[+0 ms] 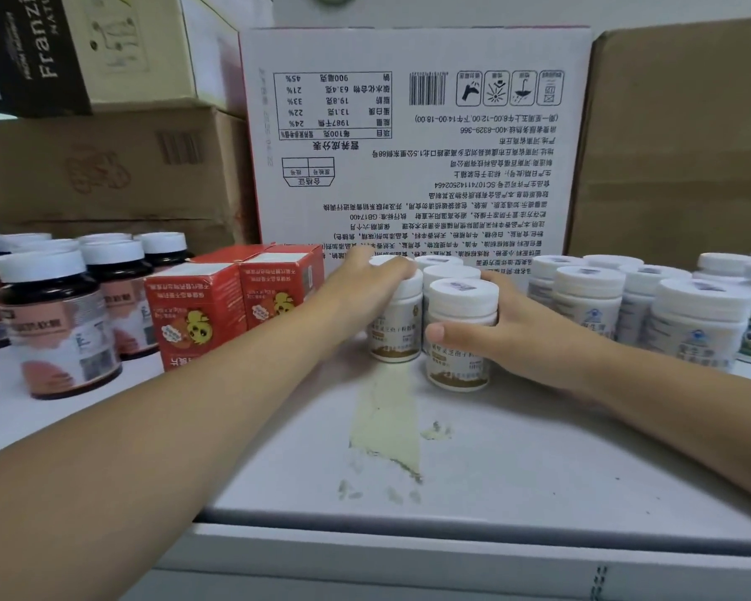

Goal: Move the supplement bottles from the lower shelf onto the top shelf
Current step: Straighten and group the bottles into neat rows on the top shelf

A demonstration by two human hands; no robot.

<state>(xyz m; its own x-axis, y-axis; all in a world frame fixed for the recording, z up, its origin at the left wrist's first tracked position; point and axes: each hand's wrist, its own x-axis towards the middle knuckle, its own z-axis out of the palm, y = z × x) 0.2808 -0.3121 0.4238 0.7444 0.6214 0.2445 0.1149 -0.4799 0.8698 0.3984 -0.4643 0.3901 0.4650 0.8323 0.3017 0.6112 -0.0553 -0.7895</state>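
Four small white supplement bottles (460, 336) w/ white caps and gold-brown lbls stand upright in a tight cluster at centre of the pale grey shelf (473, 461), just in front of a big white carton (417, 141) printed upside down.

L hand (365, 279) lies over the cap of the front-L bottle, fingers curled over its top and far side, clamped on it. R hand (521, 327) wraps the front-R bottle: thumb pressed on the near face of the lbl, other fingers curled round the far side, mostly hidden. Both forearms reach in from the near edge, and the cluster sits squeezed btwn the two hands.

L of the cluster, two red boxes (217, 310) stand side by side, close to the L wrist. Further L is a group of dark bottles (57, 323) w/ white caps and pink lbls. R of the cluster is a group of larger white jars (590, 297), just beside the R hand. A yellowish tape-residue patch (386, 418) marks the shelf in front of the cluster. Brown cartons (118, 167) are stacked at back L, and another brown carton (686, 136) is at back R.
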